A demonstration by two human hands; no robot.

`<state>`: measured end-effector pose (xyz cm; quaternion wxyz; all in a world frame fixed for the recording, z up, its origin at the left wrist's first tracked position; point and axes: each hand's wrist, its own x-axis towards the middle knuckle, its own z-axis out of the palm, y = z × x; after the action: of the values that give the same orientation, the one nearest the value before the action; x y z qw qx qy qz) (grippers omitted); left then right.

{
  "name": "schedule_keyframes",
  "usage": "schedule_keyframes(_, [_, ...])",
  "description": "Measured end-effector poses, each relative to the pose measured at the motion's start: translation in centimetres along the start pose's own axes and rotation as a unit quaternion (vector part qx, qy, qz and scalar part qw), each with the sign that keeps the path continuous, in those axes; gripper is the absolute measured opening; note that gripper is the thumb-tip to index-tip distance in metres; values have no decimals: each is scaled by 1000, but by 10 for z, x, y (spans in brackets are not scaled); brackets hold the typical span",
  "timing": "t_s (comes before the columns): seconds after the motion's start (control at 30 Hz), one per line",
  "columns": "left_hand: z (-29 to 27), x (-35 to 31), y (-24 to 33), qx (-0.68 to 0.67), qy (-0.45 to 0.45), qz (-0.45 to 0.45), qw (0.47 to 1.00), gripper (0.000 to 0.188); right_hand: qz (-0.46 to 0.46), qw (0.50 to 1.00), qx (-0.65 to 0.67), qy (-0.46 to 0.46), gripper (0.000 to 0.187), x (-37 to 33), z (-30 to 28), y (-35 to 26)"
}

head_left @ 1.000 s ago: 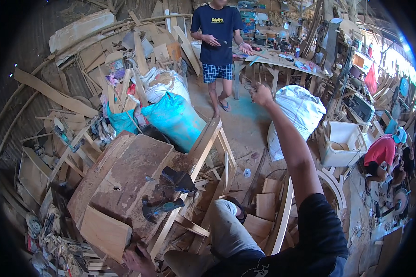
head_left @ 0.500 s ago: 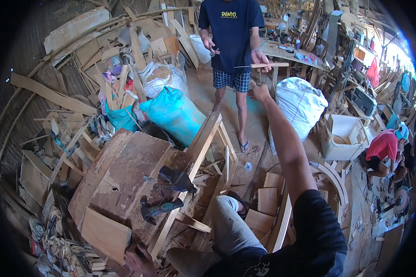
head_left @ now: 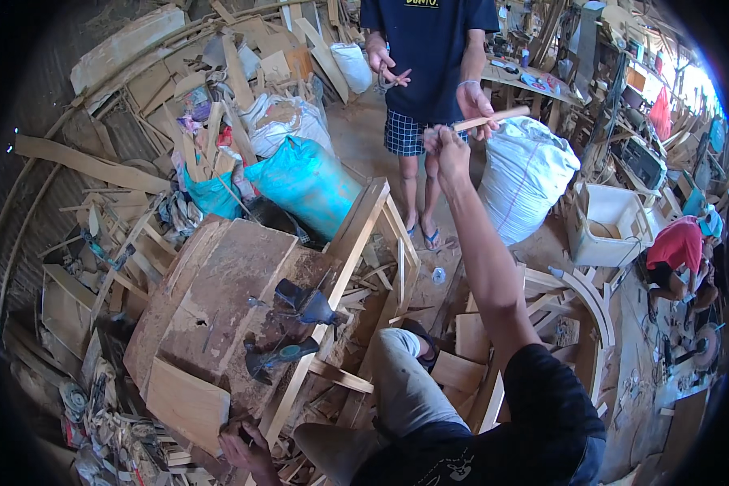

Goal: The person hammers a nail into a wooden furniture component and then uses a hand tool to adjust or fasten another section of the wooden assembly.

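Note:
My right hand (head_left: 448, 152) is stretched far forward, its fingers closed at the near end of a thin wooden stick (head_left: 494, 119). A co-worker's open hand (head_left: 475, 103) supports the same stick from beyond. The co-worker's other hand (head_left: 387, 69) is held out with fingers apart. Low at the left, my left hand (head_left: 247, 448) is curled beside the corner of a flat wooden board (head_left: 186, 405); what its fingers hold, if anything, is unclear. The board lies on a worn brown work surface (head_left: 239, 267). Two dark tools, a hammer-like one (head_left: 279, 356) and another (head_left: 306, 304), lie at its right edge.
A wooden frame (head_left: 356, 219) stands along the work surface. Teal sacks (head_left: 308, 190), a white sack (head_left: 530, 178) and a white tub (head_left: 607, 227) stand farther off. Wood scraps cover much of the floor. Another person (head_left: 676, 251) crouches at the right.
My right hand has moved up and slightly left to the stick's near end. The co-worker has come closer, with the stick now tilted. My left hand has shifted slightly, its fingers more curled.

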<state>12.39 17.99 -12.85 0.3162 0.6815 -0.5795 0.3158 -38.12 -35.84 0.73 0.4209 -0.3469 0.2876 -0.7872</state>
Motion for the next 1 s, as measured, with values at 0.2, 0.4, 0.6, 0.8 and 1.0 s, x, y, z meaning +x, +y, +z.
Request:
schedule_keyframes(0.2, [-50,50,24,-98,60,81,990,17,11,952,-246,-180,26,-177,12,-71])
schedule_keyframes(0.4, [-61,247,171,-2,-107,336,936,70,180,824,-232,-485,25,-265,45,-120])
schedule_keyframes(0.6, [-18,271,141,7,-102,446,889,35,1,712,-314,-628,18,-301,90,-153])
schedule_keyframes(0.8, [-50,261,147,-7,-295,370,881,34,-76,657,-275,-697,21,-301,77,-136])
schedule_keyframes(1.0, [-46,292,165,-85,-498,215,836,45,-131,603,-336,-712,14,-262,88,-134])
